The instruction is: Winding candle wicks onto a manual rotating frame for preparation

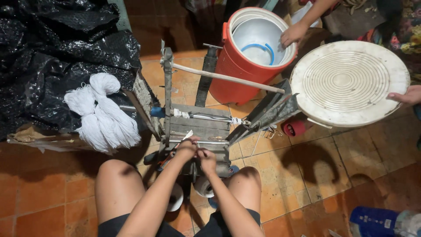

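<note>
I sit on the floor with a small grey wooden winding frame [199, 127] between my knees. My left hand [187, 148] and my right hand [206, 159] are pinched close together at the frame's front edge, on a thin white thread that is barely visible. A metal rod with white thread [206, 116] crosses the frame. A white spool [203, 186] lies under my hands. A thick hank of white yarn [103, 116] rests left of the frame.
Black plastic sheeting [57, 48] fills the back left. Another person's hand [293, 33] grips the rim of an open orange cooler [239, 66]; their other hand [405, 95] holds its round white lid [348, 83]. A blue container [375, 220] stands at the lower right on the orange tiles.
</note>
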